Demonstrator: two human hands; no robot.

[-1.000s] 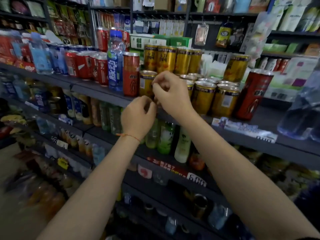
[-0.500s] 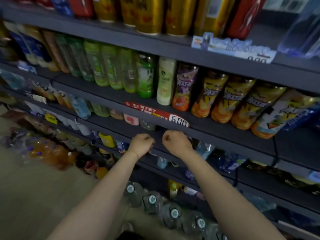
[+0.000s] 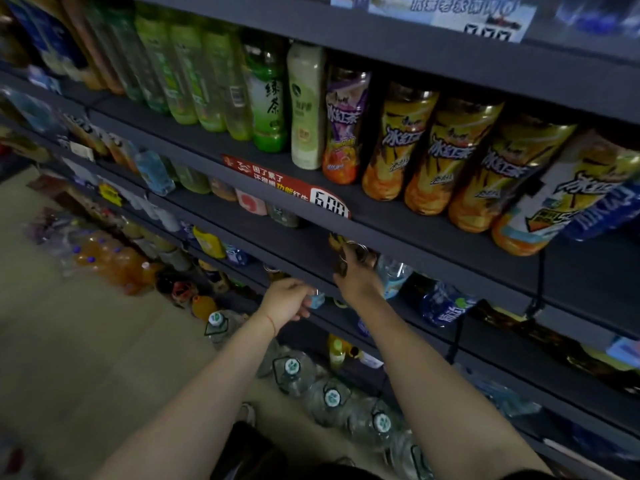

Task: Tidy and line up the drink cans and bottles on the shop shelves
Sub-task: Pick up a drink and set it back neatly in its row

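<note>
My right hand (image 3: 358, 278) reaches under the edge of a dark shelf (image 3: 304, 247) and grips a dark can (image 3: 358, 251) with a silver rim, held near the shelf lip. My left hand (image 3: 287, 303) is lower and to the left, fingers curled beside a small pale-blue bottle (image 3: 318, 299). Whether it holds that bottle is unclear. The shelf above carries a row of green tea bottles (image 3: 266, 105), a cream bottle (image 3: 306, 109) and orange iced-tea bottles (image 3: 394, 143).
A red price strip (image 3: 287, 187) hangs on the edge of the tea shelf. Blue-labelled water bottles (image 3: 446, 306) lie on the shelf right of my hands. Large water jugs (image 3: 294, 370) and orange drink packs (image 3: 104, 258) stand on the floor below.
The view dropped from the top can shelf to the lower shelves. Both hands came down with it, and my right hand now grips a can under the shelf edge.
</note>
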